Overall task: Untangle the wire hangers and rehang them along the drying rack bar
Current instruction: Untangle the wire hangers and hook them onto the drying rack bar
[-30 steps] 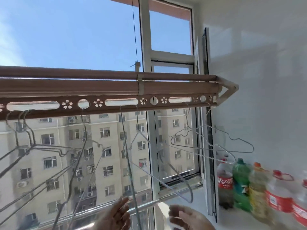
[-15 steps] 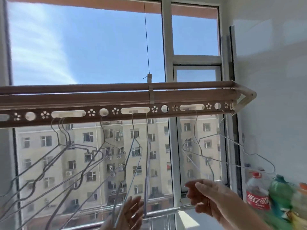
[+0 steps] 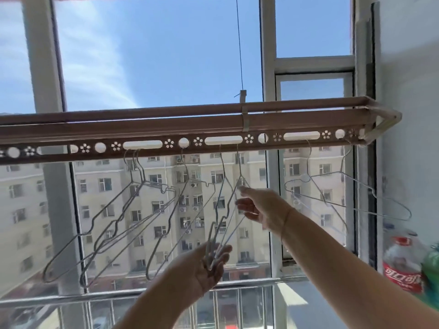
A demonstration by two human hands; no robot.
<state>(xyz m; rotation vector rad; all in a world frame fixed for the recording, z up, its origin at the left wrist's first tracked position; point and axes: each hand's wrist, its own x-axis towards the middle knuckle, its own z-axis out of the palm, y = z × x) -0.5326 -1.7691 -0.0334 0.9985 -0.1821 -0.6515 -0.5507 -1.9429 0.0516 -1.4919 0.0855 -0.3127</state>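
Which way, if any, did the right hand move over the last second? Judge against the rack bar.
Yes. The right hand rose toward the rack bar, up to the middle wire hangers' necks.

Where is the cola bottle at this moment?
In the head view, the cola bottle stands at the lower right, against the white wall. It is right of the window frame and left of a green bottle.
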